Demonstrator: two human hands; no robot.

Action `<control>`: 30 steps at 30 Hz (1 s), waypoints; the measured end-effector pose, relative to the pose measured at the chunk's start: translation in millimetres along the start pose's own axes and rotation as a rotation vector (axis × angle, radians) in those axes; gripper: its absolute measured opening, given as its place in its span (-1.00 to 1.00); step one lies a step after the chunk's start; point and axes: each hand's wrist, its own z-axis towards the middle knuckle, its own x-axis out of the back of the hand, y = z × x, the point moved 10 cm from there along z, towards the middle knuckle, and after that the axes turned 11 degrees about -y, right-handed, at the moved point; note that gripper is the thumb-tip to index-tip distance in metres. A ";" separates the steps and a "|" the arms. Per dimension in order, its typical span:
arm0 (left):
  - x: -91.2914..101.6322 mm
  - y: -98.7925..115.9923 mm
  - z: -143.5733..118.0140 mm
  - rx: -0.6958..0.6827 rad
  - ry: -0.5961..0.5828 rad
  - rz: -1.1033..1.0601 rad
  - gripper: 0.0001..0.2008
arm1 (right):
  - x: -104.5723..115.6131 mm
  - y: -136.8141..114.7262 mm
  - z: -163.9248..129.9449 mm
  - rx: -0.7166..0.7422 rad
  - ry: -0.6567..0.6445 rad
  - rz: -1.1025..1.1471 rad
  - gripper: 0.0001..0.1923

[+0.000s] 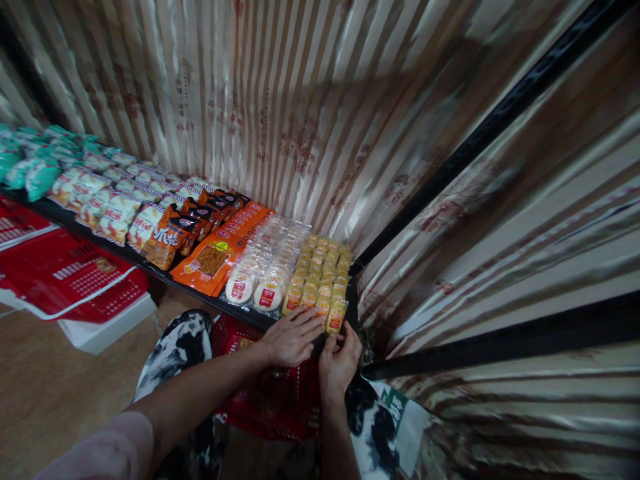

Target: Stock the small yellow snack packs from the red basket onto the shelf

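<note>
Right hand (339, 360) pinches front yellow snack pack (335, 321) at shelf (75, 220) right corner, left hand (293, 337) flat, open, on adjacent packs (320, 273).

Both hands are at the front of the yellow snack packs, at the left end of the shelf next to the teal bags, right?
Not quite. The head view shows both hands, left and right, at the front of the yellow packs, but these lie at the shelf's right end; the teal bags are at the far left.
</note>
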 end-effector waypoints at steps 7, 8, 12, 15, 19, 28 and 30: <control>2.2 -2.4 1.1 0.020 0.004 -0.021 -0.52 | -4.0 -4.2 -0.5 0.014 -0.036 -0.051 -0.58; 2.5 -2.3 1.2 0.020 0.003 -0.021 -0.52 | -4.4 -4.5 -0.2 0.019 -0.037 -0.058 -0.58; 2.9 -2.0 1.3 0.024 -0.006 -0.017 -0.52 | -1.3 -4.7 -1.7 0.020 -0.015 -0.042 -0.57; 4.5 -1.0 1.7 0.018 -0.007 -0.018 -0.51 | 4.7 -3.1 -6.3 -0.013 0.008 -0.028 -0.54; 10.5 -0.5 1.2 0.028 0.004 -0.019 -0.52 | 6.2 -4.1 -11.6 0.000 -0.014 -0.032 -0.56; 12.8 -11.9 -16.0 0.102 -0.031 0.026 -0.53 | -6.2 2.9 -11.7 0.019 -0.052 -0.041 -0.57; 12.6 -12.4 -18.6 0.100 -0.043 0.033 -0.53 | -7.8 4.4 -12.6 0.009 -0.064 -0.038 -0.57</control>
